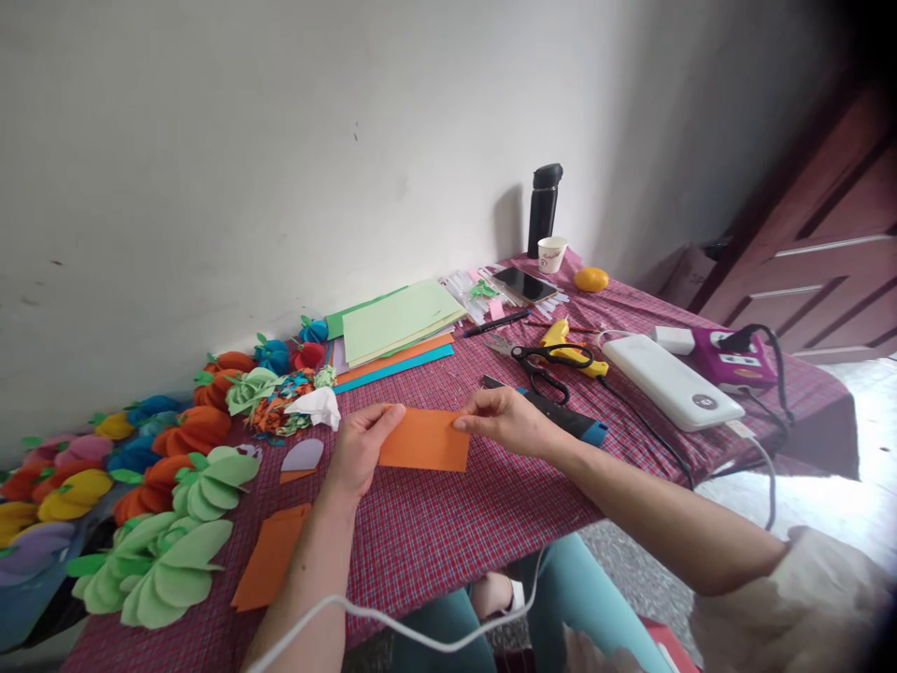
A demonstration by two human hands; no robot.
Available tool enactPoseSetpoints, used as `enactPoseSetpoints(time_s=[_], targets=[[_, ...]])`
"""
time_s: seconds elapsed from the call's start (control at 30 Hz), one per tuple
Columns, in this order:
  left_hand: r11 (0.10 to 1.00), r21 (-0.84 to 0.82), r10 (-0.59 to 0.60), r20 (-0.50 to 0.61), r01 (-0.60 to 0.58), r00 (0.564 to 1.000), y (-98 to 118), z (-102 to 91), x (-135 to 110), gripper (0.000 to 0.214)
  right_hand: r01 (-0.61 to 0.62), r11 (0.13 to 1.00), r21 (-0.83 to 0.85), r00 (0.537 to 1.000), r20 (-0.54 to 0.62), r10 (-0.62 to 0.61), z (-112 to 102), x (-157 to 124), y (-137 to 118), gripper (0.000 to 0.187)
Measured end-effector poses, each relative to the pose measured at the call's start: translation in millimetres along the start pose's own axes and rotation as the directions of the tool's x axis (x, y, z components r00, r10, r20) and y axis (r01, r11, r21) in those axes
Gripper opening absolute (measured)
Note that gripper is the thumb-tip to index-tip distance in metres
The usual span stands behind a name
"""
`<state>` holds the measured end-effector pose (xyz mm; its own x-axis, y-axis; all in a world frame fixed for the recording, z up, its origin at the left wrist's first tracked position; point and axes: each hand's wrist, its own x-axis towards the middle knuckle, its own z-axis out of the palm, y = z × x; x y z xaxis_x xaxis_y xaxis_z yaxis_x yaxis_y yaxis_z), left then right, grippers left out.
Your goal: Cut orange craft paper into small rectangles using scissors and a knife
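An orange paper rectangle (424, 443) is held up over the checked tablecloth (448, 523). My left hand (361, 453) grips its left edge, thumb on top. At its upper right corner my right hand (505, 418) pinches the paper between thumb and fingers. More orange paper pieces (270, 556) lie beside my left forearm. Above them is a small rounded lilac paper piece (302, 455) with orange paper under it. Just beyond my right hand lie black-handled scissors (539, 360) and a dark tool with blue ends (564, 418), partly hidden by the hand.
Finished-looking paper pumpkins (189, 495) crowd the left side. Coloured paper sheets (399, 322) lie near the wall. Rightward are a yellow glue gun (561, 338), a white power bank (673, 383), a purple power strip (735, 360), a phone (525, 285), a paper cup (552, 255) and a black bottle (543, 210). A white cable (434, 643) crosses in front.
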<state>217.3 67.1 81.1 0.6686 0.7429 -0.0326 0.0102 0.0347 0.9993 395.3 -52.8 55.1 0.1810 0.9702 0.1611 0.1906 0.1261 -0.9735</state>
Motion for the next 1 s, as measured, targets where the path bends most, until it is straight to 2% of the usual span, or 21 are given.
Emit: enactPoseSetpoints(time_s=[0.17, 0.27, 0.37, 0.43, 0.53, 0.7, 0.83, 0.9, 0.97, 1.0], targets=[[1.0, 0.01, 0.013, -0.014, -0.013, 1.0, -4, -2.8, 0, 0.018, -0.07, 0.996, 0.054, 0.997, 0.043, 0.068, -2, 2, -2, 0.028], [1.0, -0.015, 0.011, -0.089, -0.013, 0.996, -5, -3.9, 3, 0.022, -0.105, 0.99, 0.094, 0.994, 0.024, 0.103, -3, 3, -1, 0.027], [0.986, -0.154, 0.039, -0.127, -0.059, 0.991, -3, -0.1, 6, 0.035, -0.119, 0.978, 0.174, 0.987, -0.09, 0.136, -4, 5, 1, 0.026], [0.967, -0.243, 0.057, -0.085, -0.076, 0.995, -2, 6.1, 7, 0.043, -0.097, 0.96, 0.263, 0.972, -0.181, 0.148, -4, 7, 2, 0.025], [0.967, -0.25, 0.049, -0.018, -0.052, 0.999, -6, 17.0, 6, 0.04, -0.073, 0.932, 0.356, 0.954, -0.249, 0.17, -2, 8, 3, 0.025], [0.977, -0.21, 0.032, -0.06, -0.044, 0.998, -10, 19.8, 5, 0.033, -0.157, 0.943, 0.295, 0.971, -0.128, 0.202, 0, 7, -1, 0.027], [0.994, -0.061, -0.084, 0.1, 0.09, 0.991, -11, 13.2, 2, 0.03, -0.119, 0.944, 0.309, 0.981, -0.112, 0.161, -2, 3, -12, 0.03], [0.988, 0.061, -0.153, 0.188, 0.144, 0.97, -13, 14.0, 0, 0.032, -0.133, 0.953, 0.273, 0.989, -0.024, 0.145, -2, 1, -15, 0.03], [0.975, 0.164, -0.183, 0.232, 0.147, 0.955, -15, 17.2, -2, 0.035, -0.161, 0.962, 0.221, 0.986, 0.074, 0.148, -1, 0, -15, 0.029], [0.971, 0.198, -0.182, 0.241, 0.135, 0.953, -16, 18.8, -2, 0.035, -0.17, 0.963, 0.209, 0.984, 0.085, 0.156, 0, -1, -14, 0.029]])
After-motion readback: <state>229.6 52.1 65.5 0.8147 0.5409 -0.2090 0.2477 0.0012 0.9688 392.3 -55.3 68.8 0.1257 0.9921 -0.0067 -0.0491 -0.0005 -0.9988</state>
